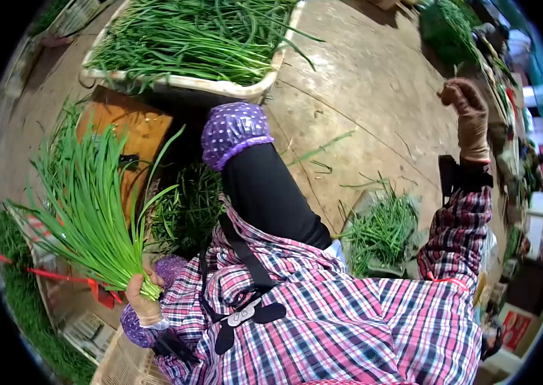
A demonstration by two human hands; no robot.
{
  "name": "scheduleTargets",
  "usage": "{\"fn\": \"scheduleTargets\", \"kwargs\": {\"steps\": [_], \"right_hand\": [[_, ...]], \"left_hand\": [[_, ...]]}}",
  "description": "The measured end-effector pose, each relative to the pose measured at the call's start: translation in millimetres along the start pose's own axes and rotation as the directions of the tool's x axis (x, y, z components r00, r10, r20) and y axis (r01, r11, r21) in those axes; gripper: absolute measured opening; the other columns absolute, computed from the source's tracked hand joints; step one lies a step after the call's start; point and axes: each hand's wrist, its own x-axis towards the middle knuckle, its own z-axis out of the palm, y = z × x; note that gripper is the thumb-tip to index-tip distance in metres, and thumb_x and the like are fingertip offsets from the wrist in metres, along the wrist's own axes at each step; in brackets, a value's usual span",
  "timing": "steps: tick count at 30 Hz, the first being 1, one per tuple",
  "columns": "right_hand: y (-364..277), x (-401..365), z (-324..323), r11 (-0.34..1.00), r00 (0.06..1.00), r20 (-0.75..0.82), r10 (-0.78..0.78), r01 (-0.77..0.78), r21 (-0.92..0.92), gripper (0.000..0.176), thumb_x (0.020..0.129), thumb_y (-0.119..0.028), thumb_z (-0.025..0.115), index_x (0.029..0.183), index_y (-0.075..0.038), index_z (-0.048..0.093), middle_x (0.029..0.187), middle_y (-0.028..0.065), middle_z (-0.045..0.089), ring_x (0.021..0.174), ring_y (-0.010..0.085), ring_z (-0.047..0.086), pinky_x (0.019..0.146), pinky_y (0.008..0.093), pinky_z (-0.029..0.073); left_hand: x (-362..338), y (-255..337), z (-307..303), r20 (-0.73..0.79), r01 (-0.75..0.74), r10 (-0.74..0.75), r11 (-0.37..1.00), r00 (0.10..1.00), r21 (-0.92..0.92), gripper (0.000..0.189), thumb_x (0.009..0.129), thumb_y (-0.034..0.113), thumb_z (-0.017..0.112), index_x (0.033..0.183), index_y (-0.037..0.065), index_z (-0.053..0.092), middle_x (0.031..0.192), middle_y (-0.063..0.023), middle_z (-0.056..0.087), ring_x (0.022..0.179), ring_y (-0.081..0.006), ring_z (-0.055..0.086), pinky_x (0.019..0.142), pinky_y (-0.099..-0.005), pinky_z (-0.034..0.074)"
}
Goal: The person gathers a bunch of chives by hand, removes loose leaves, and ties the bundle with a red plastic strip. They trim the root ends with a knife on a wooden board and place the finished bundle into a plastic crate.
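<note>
The left hand (143, 301) has its fingers closed around the stems of a bunch of chives (92, 212), below the white crate (246, 86). The gloved right hand (470, 115) is raised to the right of the crate with curled fingers; I cannot tell if it holds anything. One bunch seems gathered, while many loose chives remain in the crate.

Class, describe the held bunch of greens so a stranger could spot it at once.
Start at the big white tray of loose greens at the top. Below it, far left, the left hand grips the bunch by its pale base. Only it is gathered tight and fans upward.
</note>
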Motion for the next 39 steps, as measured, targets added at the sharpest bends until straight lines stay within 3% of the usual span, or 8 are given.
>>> {"fn": "scheduleTargets", "kwargs": {"steps": [4,11,14,19,23,27,32,39], "right_hand": [[70.4,-76.8,-43.9,0.821,0.988,-0.06,0.14,-0.149,-0.55,0.013,0.08,-0.006,0.072,0.093,-0.006,0.068,0.082,0.0004,0.068,0.076,0.0086,0.059,0.069,0.0242,0.049],[190.6,-283.3,-53.1,0.404,0.758,-0.012,0.652,-0.36,-0.841,0.008,0.077,-0.01,0.068,0.085,-0.008,0.067,0.079,0.0136,0.064,0.075,0.0257,0.062,0.066,0.0329,0.049],[137.7,-301.9,-7.7,0.528,0.66,0.261,0.705,-0.242,-0.814,0.038,0.072,-0.015,0.069,0.109,-0.007,0.065,0.116,0.0108,0.06,0.113,0.0295,0.053,0.095,0.0339,0.044],[181.5,-248.1,14.6,0.588,0.611,0.052,0.79,-0.73,-0.348,0.045,0.082,0.001,0.062,0.126,0.0,0.052,0.128,0.0106,0.055,0.116,0.0218,0.053,0.097,0.0321,0.043],[137.5,-111.4,70.2,0.91,0.915,0.142,0.377,-0.338,-0.24,0.039,0.089,-0.003,0.057,0.127,0.001,0.051,0.122,0.0113,0.059,0.111,0.0201,0.056,0.097,0.0321,0.043],[37.6,-15.2,162.3,0.999,0.948,0.317,0.038,-0.042,0.006,0.025,0.086,0.0,0.059,0.112,0.0,0.061,0.108,0.0074,0.063,0.101,0.0156,0.059,0.088,0.0259,0.045],[-129.9,-2.0,265.4,0.914,0.709,0.579,-0.403,0.273,0.301,0.022,0.082,-0.016,0.068,0.097,0.0,0.064,0.092,0.0113,0.064,0.084,0.0227,0.062,0.075,0.0309,0.049],[-201.7,-12.0,358.5,0.47,0.253,0.464,-0.849,0.763,0.444,0.018,0.072,-0.012,0.068,0.089,-0.011,0.063,0.095,0.0054,0.062,0.088,0.0272,0.06,0.076,0.0385,0.047]], "left_hand": [[6.8,14.1,21.2,0.035,0.08,-0.079,0.996,0.996,-0.037,0.036,0.081,0.035,0.06,0.09,0.0,0.059,0.074,-0.0051,0.055,0.062,-0.0148,0.051,0.06,-0.0293,0.044],[12.1,-4.3,9.6,0.083,0.154,-0.144,0.98,0.986,-0.126,0.036,0.08,0.03,0.059,0.096,-0.003,0.056,0.079,-0.009,0.056,0.063,-0.0181,0.054,0.057,-0.0308,0.048],[10.1,-10.5,7.0,-0.149,0.304,-0.365,0.898,0.919,-0.318,0.037,0.078,0.02,0.056,0.105,-0.005,0.054,0.084,-0.0143,0.061,0.065,-0.0225,0.059,0.059,-0.0334,0.05],[2.8,14.7,25.8,0.022,0.256,-0.26,0.932,0.965,-0.257,0.038,0.077,0.01,0.055,0.11,-0.007,0.055,0.09,-0.0167,0.063,0.068,-0.0245,0.062,0.061,-0.0344,0.053],[4.2,9.7,9.1,0.154,0.265,-0.229,0.922,0.961,-0.282,0.033,0.078,0.01,0.058,0.107,-0.005,0.058,0.086,-0.0129,0.064,0.066,-0.0209,0.063,0.061,-0.0315,0.052],[-5.7,8.6,12.6,0.14,0.202,-0.171,0.946,0.975,-0.254,0.032,0.076,0.012,0.059,0.104,-0.005,0.058,0.082,-0.0122,0.062,0.062,-0.0201,0.061,0.057,-0.032,0.053],[-15.8,0.1,13.9,0.147,0.075,-0.042,0.972,0.988,-0.222,0.028,0.076,0.011,0.062,0.1,-0.005,0.059,0.081,-0.0125,0.062,0.063,-0.0203,0.061,0.059,-0.0335,0.053],[-26.4,-9.5,8.4,0.149,0.084,-0.058,0.982,0.987,-0.171,0.027,0.076,0.008,0.063,0.099,-0.004,0.059,0.078,-0.0118,0.062,0.064,-0.0211,0.062,0.057,-0.0332,0.053]]}}
